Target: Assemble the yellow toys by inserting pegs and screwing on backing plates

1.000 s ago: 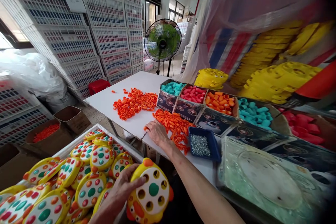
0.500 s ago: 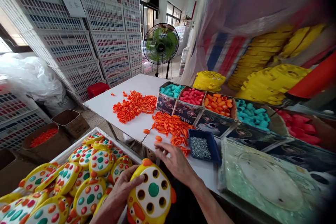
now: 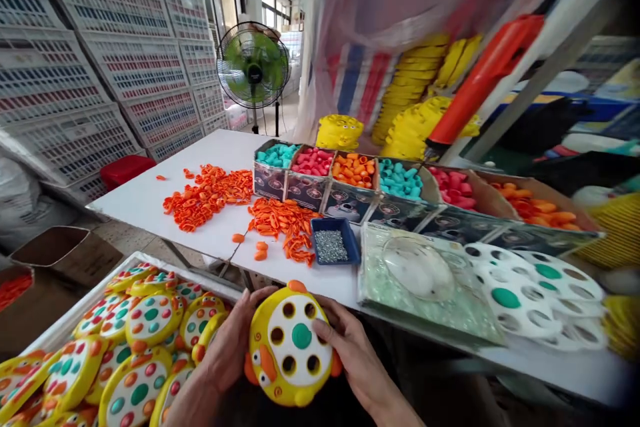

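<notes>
A round yellow toy [image 3: 275, 320] with a white face plate, a green centre dot and several open holes is held between both hands at the lower middle. My left hand [image 3: 235, 333] grips its left side, fingers partly hidden behind it. On the right side, my right hand [image 3: 350, 347] holds the rim, thumb resting on the white plate. Small orange parts [image 3: 285, 217] lie in piles on the white table [image 3: 150, 203], with a few loose ones near its front edge. A blue tray [image 3: 353, 240] of small metal pieces stands beside them.
A crate [image 3: 50, 333] of finished-looking yellow toys stands at lower left. Open boxes [image 3: 305, 190] of teal, pink and orange parts line the table's back. White hole plates [image 3: 525, 293] lie right of a plastic-wrapped pack [image 3: 425, 280]. An orange-red tool [image 3: 485, 80] hangs at upper right.
My right hand has moved from beside the loose orange parts down onto the toy's right side. The toy has turned and sits higher. The view has swung to the right.
</notes>
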A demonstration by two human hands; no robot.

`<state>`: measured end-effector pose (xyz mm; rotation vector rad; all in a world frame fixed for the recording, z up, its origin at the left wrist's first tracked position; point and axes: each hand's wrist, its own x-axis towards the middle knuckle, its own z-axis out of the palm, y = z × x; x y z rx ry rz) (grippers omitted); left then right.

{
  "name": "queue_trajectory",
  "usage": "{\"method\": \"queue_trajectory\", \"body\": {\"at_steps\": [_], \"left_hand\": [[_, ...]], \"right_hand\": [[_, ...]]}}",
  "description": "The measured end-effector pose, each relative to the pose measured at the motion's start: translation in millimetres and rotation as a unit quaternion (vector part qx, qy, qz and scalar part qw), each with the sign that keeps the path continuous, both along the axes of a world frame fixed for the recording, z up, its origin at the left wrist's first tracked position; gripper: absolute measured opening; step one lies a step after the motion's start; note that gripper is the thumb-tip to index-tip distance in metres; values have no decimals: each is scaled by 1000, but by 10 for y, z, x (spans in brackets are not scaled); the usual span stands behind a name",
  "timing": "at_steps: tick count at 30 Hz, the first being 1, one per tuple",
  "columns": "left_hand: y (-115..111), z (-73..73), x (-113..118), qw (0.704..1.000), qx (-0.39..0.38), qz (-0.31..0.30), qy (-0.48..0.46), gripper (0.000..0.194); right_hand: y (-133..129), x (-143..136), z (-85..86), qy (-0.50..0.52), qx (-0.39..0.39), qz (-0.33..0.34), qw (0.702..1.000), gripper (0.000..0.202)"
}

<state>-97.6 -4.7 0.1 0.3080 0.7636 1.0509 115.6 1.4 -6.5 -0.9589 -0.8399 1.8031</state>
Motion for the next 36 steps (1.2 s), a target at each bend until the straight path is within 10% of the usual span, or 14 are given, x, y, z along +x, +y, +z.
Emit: {"method": "queue_trajectory", "body": {"at_steps": [8,15,25,30,32,36], "left_hand": [[29,53,322,993,-56,35,-100,59],[-126,76,589,995,31,89,-17,61],[-60,397,1137,995,30,-8,96,66],[91,450,1532,966,146,-41,211,53],[133,440,1631,936,212,-42,276,49],[224,299,1722,902,249,-72,346,45]], "right_hand": [[-185,107,13,112,-66,-150,980,52],[-284,156,148,158,-25,-142,977,58],[-440,976,200,144,8,-77,986,57],[-523,1430,335,45,91,-195,976,56],[-398,1692,437,-142,177,-269,936,44],[60,1970,558,-530,394,-236,713,41]]}}
